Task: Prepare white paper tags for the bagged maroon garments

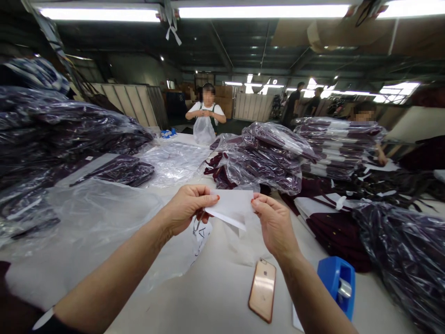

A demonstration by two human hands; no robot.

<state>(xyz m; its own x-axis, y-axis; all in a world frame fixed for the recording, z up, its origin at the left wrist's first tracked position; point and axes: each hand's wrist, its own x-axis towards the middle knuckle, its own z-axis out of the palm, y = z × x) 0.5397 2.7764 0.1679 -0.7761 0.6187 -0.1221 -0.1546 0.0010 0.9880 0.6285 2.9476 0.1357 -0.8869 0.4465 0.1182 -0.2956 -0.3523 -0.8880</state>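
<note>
A white paper slip (232, 202), folded or layered along its lower edge, is stretched between my two hands above the table. My left hand (189, 206) pinches its left end between thumb and fingers; something thin and metallic, too small to name, shows beneath that hand. At the slip's right end, my right hand (273, 218) pinches the corner. Below my left hand lies a clear plastic bag (167, 250) with dark handwritten marks near its right edge. A gold phone (263, 290) lies face down on the table, left of my right forearm.
Bagged dark garments are piled at the left (69, 125), centre (264, 153) and right (399, 241). A blue tape dispenser (336, 283) stands right of my right forearm. Across the table (205, 297), a person (208, 109) holds a clear bag; another person is at the right.
</note>
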